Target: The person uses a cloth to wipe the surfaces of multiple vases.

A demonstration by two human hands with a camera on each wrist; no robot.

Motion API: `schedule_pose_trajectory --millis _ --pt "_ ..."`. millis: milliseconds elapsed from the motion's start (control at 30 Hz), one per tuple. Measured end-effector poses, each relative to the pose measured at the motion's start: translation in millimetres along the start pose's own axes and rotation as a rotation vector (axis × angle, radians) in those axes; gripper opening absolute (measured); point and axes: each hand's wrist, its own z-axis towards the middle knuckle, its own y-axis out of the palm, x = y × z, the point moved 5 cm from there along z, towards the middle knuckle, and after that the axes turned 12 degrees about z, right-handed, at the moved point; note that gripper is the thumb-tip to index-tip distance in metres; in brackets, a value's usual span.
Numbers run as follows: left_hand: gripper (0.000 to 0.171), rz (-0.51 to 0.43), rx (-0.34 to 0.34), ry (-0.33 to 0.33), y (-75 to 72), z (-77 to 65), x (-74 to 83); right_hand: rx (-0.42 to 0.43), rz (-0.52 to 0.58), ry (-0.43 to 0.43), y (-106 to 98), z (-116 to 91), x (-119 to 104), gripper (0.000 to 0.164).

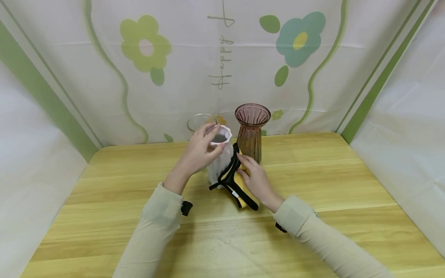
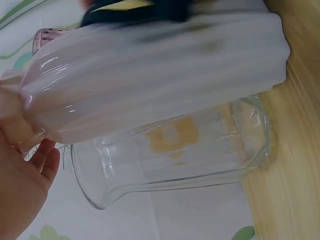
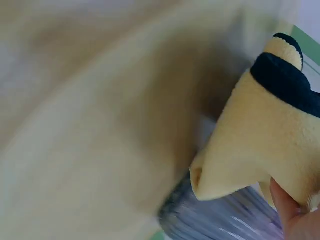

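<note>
A white vase [image 1: 216,166] with a scalloped rim stands near the back of the table. My left hand [image 1: 198,151] grips it at the neck, fingers and thumb around the rim. In my right hand [image 1: 256,180] is a yellow cloth [image 3: 250,135] with black edging, pinched between fingers and thumb. The cloth lies folded against the right side of the white vase; in the left wrist view its black edge overlaps the vase's upper side.
Behind the white vase stands a clear glass vase [image 2: 175,165]. A pink ribbed glass vase [image 1: 253,133] is just beyond my right hand. The wooden table [image 1: 114,193] ends at a flower-printed curtain [image 1: 194,69] at the back.
</note>
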Motion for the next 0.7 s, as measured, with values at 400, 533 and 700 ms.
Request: schedule_pose_trajectory --millis 400,533,700 --pt "0.062 -0.015 -0.013 0.006 -2.2 -0.6 0.0 -0.047 -0.041 0.024 7 -7 13 0.049" --pt "0.064 -0.025 0.002 0.026 -3.8 -0.6 -0.6 -0.024 -0.019 0.0 2 -2 6 0.049" --pt "0.066 -0.052 0.0 0.038 -5.5 -0.9 -1.2 0.032 0.021 -0.045 -8 6 -8 0.049"
